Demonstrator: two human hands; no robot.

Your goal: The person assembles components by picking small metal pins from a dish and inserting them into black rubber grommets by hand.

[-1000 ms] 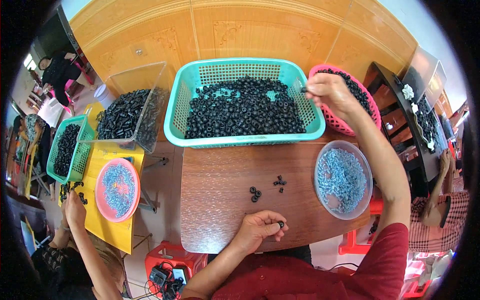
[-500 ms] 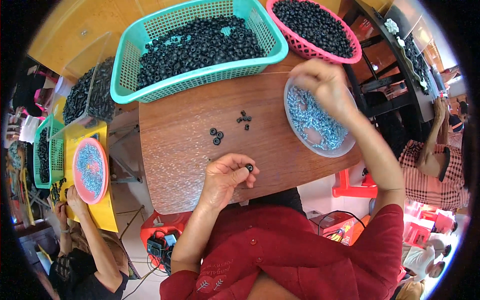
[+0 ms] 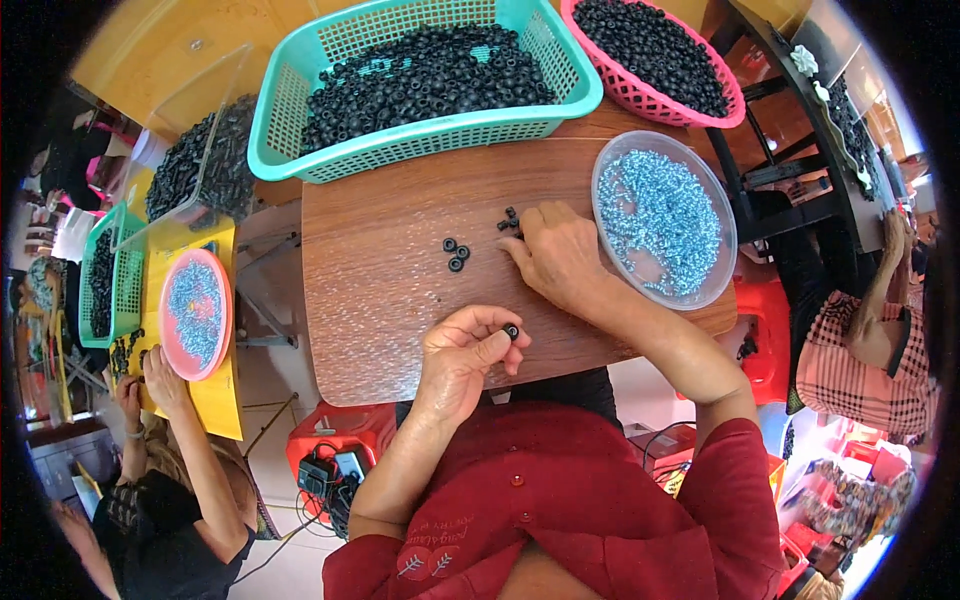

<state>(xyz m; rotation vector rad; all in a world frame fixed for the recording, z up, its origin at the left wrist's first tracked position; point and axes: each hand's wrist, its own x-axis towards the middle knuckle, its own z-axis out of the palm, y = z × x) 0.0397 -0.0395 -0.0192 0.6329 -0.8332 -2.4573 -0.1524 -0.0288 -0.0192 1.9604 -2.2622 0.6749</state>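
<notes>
My left hand [image 3: 458, 362] is closed, pinching a black ring-shaped bead [image 3: 511, 331] between thumb and finger above the table's near edge. Further right, my right hand [image 3: 562, 255] rests low over the table, its thumb stretched out and apart from its bent fingers, whose tips are partly hidden. Right at those fingers lies a small cluster of little black beads [image 3: 508, 218], partly covered by the hand. Left of it sit three larger black ring beads [image 3: 456, 264]. A clear round bowl of light blue beads [image 3: 672, 220] stands beside my right wrist.
A turquoise basket [image 3: 420, 150] heaped with black beads stands at the table's back, beside a pink basket [image 3: 648, 92] of black beads. The brown table [image 3: 370, 330] lies under my hands. At left, another person's hands [image 3: 165, 385] work near a pink plate [image 3: 226, 345] of blue beads.
My right hand has moved left and nearer, from above the bowl of blue beads to the little black beads. The left hand still pinches its bead. The whole view has shifted slightly.
</notes>
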